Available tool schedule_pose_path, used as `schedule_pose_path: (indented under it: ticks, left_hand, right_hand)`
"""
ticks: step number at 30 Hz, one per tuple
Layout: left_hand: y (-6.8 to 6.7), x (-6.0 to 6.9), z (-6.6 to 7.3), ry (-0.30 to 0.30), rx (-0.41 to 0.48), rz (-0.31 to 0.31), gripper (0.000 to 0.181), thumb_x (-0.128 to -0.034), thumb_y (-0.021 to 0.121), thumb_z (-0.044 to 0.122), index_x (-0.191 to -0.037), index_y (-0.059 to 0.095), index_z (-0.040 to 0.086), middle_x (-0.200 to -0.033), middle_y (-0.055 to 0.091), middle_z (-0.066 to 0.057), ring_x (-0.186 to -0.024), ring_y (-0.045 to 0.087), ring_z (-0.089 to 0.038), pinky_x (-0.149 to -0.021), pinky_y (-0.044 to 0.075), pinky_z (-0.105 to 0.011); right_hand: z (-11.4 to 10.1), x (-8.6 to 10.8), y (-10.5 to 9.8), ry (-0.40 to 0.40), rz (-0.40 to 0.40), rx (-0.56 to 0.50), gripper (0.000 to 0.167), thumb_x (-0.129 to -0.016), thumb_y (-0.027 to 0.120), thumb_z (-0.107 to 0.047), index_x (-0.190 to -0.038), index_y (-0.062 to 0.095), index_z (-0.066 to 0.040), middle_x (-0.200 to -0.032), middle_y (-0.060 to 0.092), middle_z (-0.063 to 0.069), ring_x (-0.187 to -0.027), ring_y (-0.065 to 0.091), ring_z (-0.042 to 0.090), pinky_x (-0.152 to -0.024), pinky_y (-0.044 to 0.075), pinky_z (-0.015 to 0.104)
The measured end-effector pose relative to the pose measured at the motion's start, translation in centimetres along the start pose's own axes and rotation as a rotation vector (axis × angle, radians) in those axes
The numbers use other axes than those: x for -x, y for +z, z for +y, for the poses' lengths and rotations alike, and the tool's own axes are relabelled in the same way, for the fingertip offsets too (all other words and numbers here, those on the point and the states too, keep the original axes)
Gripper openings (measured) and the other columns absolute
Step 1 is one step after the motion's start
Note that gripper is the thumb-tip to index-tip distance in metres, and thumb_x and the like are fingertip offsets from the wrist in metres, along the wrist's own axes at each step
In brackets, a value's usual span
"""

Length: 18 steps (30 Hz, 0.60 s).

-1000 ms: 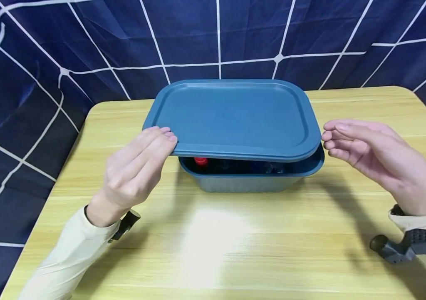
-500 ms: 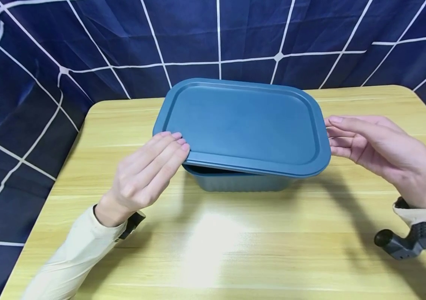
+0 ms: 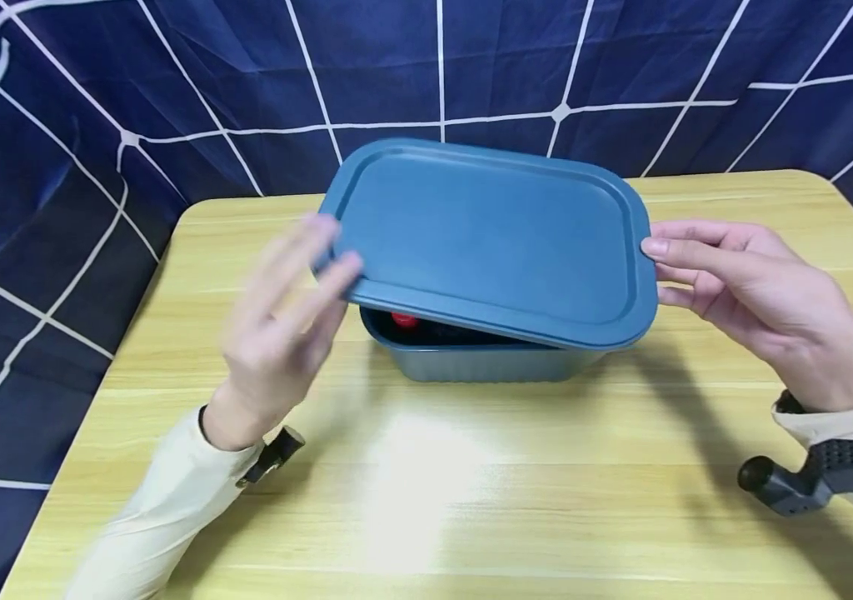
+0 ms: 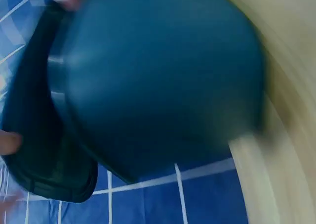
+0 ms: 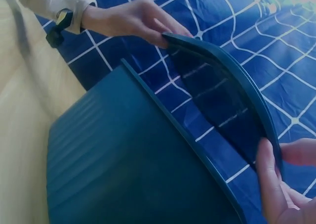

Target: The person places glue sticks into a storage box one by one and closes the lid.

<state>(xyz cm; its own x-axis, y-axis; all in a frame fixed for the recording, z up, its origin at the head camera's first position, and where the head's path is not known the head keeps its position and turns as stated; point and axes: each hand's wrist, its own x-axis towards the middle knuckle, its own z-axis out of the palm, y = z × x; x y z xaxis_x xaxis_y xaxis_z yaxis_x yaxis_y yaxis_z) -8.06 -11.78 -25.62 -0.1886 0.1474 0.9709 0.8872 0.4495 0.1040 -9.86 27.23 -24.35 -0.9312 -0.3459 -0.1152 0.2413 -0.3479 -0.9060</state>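
A blue rectangular lid point(image 3: 486, 237) hangs tilted above a blue-grey plastic box point(image 3: 486, 365), its left side raised. Through the gap a red cap point(image 3: 404, 320) shows inside the box; most of the contents are hidden by the lid. At the lid's left front corner is my left hand point(image 3: 280, 321), its fingers spread and blurred in the head view. The right wrist view shows this left hand point(image 5: 133, 23) pinching the lid's far end. My right hand point(image 3: 771, 304) pinches the right edge, thumb on top and fingers below. The lid's underside point(image 5: 217, 95) faces the box.
The box stands on a light wooden table point(image 3: 426, 500) towards its back edge. A dark blue cloth with white lines point(image 3: 381, 75) hangs behind and to the left. Both wrists carry black camera mounts point(image 3: 816, 479).
The lid has shifted right, and its left side has risen in the last half second, exposing the red cap again. My right hand has moved from beside the lid to gripping its edge.
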Motion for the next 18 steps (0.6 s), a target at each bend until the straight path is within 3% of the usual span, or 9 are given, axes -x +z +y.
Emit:
schedule_pose_path:
  ticks: [4,6,7,9,12,13,15,18]
  left_hand:
    - [-1.2,-1.0,-0.5,-0.711,0.346,-0.060,0.041,-0.0805,0.071,-0.009,-0.121,0.064,-0.005,-0.117,0.067,-0.011,-0.109,0.064,-0.022,-0.095,0.050,-0.032]
    - [-1.8,-1.6,-1.0,-0.986,0.542,-0.075,0.042,-0.0844,0.062,-0.013,-0.126,0.058,-0.008,-0.110,0.070,-0.009,-0.102,0.067,-0.018,-0.092,0.052,-0.030]
    - [-2.0,-1.8,-1.3,-1.081,0.632,-0.075,0.039,-0.0864,0.059,-0.012,-0.125,0.059,-0.008,-0.106,0.071,-0.009,-0.098,0.068,-0.018,-0.091,0.052,-0.030]
    - [-2.5,-2.1,-2.1,-1.206,0.816,-0.070,0.033,-0.0899,0.055,-0.011,-0.123,0.060,-0.009,-0.104,0.071,-0.014,-0.094,0.069,-0.021,-0.090,0.053,-0.032]
    - [-3.0,-2.3,-3.3,-1.341,1.077,-0.026,0.023,-0.0937,0.053,-0.008,-0.114,0.064,-0.011,-0.106,0.070,-0.020,-0.092,0.070,-0.024,-0.089,0.053,-0.034]
    - [-3.1,-2.3,-3.6,-1.371,1.127,-0.034,0.021,-0.0947,0.054,-0.006,-0.111,0.066,-0.010,-0.106,0.069,-0.020,-0.092,0.070,-0.025,-0.088,0.053,-0.034]
    - [-3.1,-2.1,-4.3,-1.412,1.161,-0.057,0.018,-0.0956,0.055,-0.002,-0.106,0.069,-0.008,-0.100,0.071,-0.019,-0.089,0.071,-0.025,-0.085,0.055,-0.034]
    - [-2.9,-1.8,-4.9,-1.421,1.114,-0.123,0.017,-0.0954,0.057,0.000,-0.103,0.071,-0.004,-0.093,0.072,-0.016,-0.083,0.071,-0.022,-0.079,0.057,-0.032]
  right_hand:
    - [-0.2,0.0,0.6,-0.034,0.109,-0.018,0.026,-0.096,0.048,0.010,-0.107,0.070,0.002,-0.099,0.071,0.012,-0.087,0.069,0.021,-0.073,0.058,0.034]
    - [-0.3,0.0,0.7,-0.040,0.143,-0.018,0.025,-0.095,0.050,0.010,-0.107,0.071,0.002,-0.099,0.071,0.012,-0.086,0.068,0.021,-0.072,0.058,0.034]
    - [-0.3,0.0,0.8,-0.045,0.147,-0.016,0.025,-0.094,0.050,0.011,-0.107,0.071,0.002,-0.098,0.071,0.012,-0.085,0.068,0.021,-0.071,0.058,0.033]
    - [-0.4,-0.1,0.8,-0.059,0.149,0.000,0.026,-0.094,0.050,0.012,-0.106,0.071,0.003,-0.098,0.071,0.011,-0.084,0.068,0.020,-0.071,0.058,0.033]
    - [-0.6,0.0,0.5,-0.101,0.133,0.036,0.027,-0.093,0.050,0.014,-0.108,0.070,0.005,-0.099,0.072,0.012,-0.084,0.068,0.021,-0.069,0.058,0.033]
    - [-0.7,0.0,0.4,-0.118,0.124,0.047,0.027,-0.093,0.049,0.015,-0.108,0.070,0.006,-0.099,0.072,0.013,-0.084,0.069,0.021,-0.069,0.058,0.033]
    - [-0.8,-0.1,0.2,-0.141,0.103,0.077,0.028,-0.093,0.048,0.016,-0.110,0.068,0.007,-0.100,0.072,0.014,-0.085,0.069,0.021,-0.069,0.059,0.034]
    - [-1.0,-0.2,-0.1,-0.147,0.063,0.101,0.029,-0.093,0.047,0.017,-0.111,0.067,0.008,-0.102,0.071,0.015,-0.087,0.069,0.022,-0.069,0.059,0.035]
